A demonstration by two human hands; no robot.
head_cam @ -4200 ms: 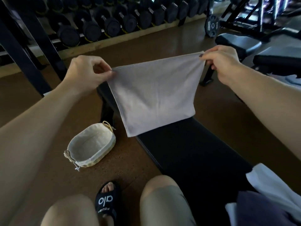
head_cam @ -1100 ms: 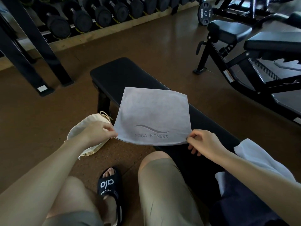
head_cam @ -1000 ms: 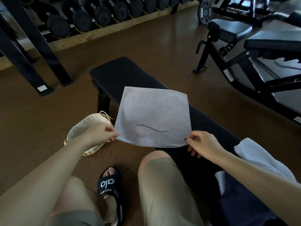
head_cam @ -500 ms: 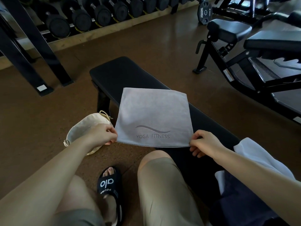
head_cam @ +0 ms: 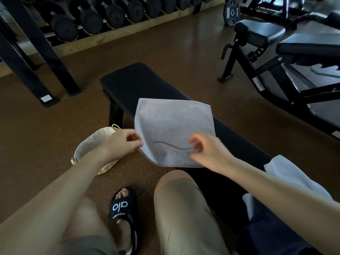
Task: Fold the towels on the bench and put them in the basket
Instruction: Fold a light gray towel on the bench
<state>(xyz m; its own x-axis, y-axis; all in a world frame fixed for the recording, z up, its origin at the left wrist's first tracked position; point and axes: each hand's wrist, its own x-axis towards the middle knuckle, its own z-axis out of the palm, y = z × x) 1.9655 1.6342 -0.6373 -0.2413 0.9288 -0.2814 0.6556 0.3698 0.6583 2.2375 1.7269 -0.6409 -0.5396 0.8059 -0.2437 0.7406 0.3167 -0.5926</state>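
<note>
A grey towel (head_cam: 173, 124) with a "YOGA FITNESS" logo lies folded into a square on the black bench (head_cam: 136, 80), its near edge hanging over the bench side. My left hand (head_cam: 121, 144) pinches the towel's left edge. Over the logo, my right hand (head_cam: 209, 151) pinches the near right part with curled fingers, hiding that corner; the hand is blurred. The cream fabric basket (head_cam: 92, 142) sits on the floor left of the bench, partly behind my left wrist. A white towel (head_cam: 287, 173) and a dark navy towel (head_cam: 268, 219) lie on the bench at near right.
My knees and a black sandal (head_cam: 121, 207) are at the bottom. A dumbbell rack (head_cam: 103, 21) runs along the back, its black legs at left. An adjustable bench frame (head_cam: 276, 57) stands to the right. Brown floor surrounds the bench.
The towel went from being held up in the air to lying on the bench. In the last half second my right hand slid left over the logo and the near edge tilted.
</note>
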